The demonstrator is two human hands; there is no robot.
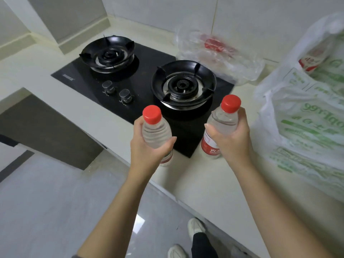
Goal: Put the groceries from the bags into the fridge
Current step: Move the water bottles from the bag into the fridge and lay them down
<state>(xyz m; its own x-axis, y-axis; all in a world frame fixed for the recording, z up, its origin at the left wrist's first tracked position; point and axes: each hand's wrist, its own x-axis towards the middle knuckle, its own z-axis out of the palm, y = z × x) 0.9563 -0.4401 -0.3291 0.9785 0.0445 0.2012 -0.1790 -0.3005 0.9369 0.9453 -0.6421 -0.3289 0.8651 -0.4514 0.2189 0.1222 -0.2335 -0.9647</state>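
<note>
I hold two clear water bottles with red caps and red labels above the front of the counter. My left hand (147,146) grips the left bottle (155,127) around its ribbed body. My right hand (230,138) grips the right bottle (222,120) the same way, a little higher and tilted right. A white plastic bag with green print (305,123) stands at the right on the counter, with a red-and-white package (312,60) showing in its mouth. A clear plastic bag (219,53) with something red inside lies behind the stove. The fridge is out of view.
A black two-burner gas stove (141,77) with two knobs is set into the pale counter (204,183), just beyond the bottles. White tiled walls close off the back. Grey floor lies at lower left, with my shoes (195,228) below.
</note>
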